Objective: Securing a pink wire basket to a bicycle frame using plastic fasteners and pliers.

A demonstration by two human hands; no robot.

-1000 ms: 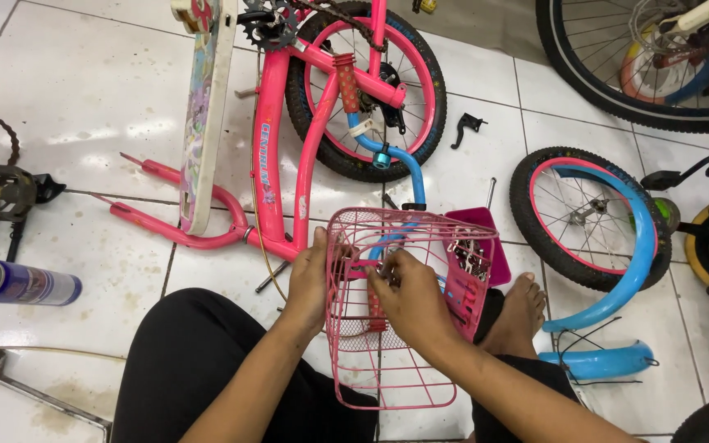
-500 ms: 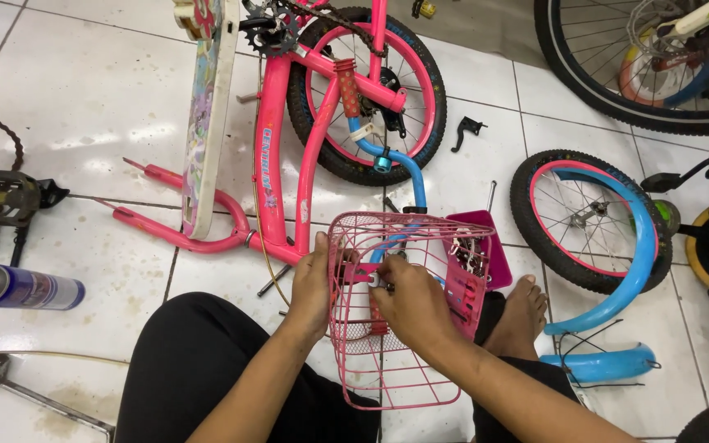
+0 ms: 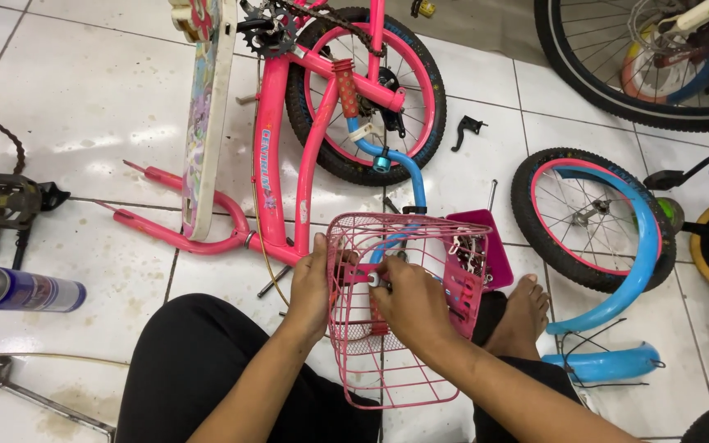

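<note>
A pink wire bicycle basket (image 3: 387,369) rests tilted on my lap, its open side toward me. My left hand (image 3: 312,283) grips the basket's left wall from outside. My right hand (image 3: 408,299) reaches inside the basket, fingertips pinched on a small silver fastener at a pink bracket on the front wall. Just beyond lies a pink child's bicycle frame (image 3: 276,156) on its side, with a blue handlebar (image 3: 400,168) running down behind the basket.
A loose small wheel with a blue mudguard (image 3: 588,217) lies at right, another blue mudguard (image 3: 605,361) near my bare foot (image 3: 523,316). A spray can (image 3: 22,289), a pedal with chain (image 3: 2,198) and a metal tool (image 3: 38,398) lie at left. A large wheel (image 3: 642,74) stands top right.
My right hand has shifted slightly left and deeper in the basket onto the bracket fastener. My left hand keeps its hold on the basket's left wall.
</note>
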